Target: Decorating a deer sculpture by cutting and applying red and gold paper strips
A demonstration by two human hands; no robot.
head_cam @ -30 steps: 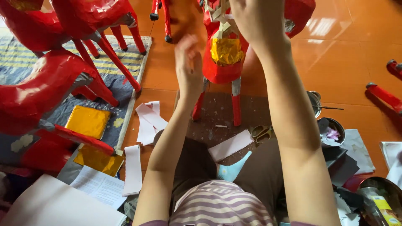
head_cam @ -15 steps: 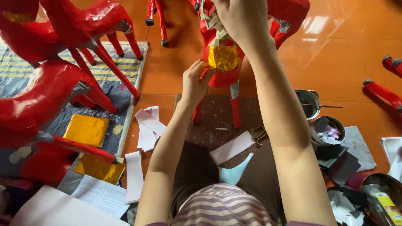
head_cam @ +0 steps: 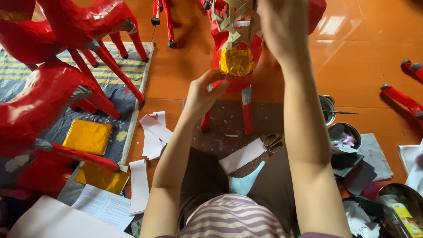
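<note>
head view: left hand (head_cam: 203, 93) fingers pinch gold foil (head_cam: 236, 62) (right hand (head_cam: 282, 27) grips above).

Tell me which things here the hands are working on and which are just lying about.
In hand: left hand and right hand on the red paper-covered figure with gold foil patch.
Lying about: gold foil sheet, white paper strips, scissors.
</note>
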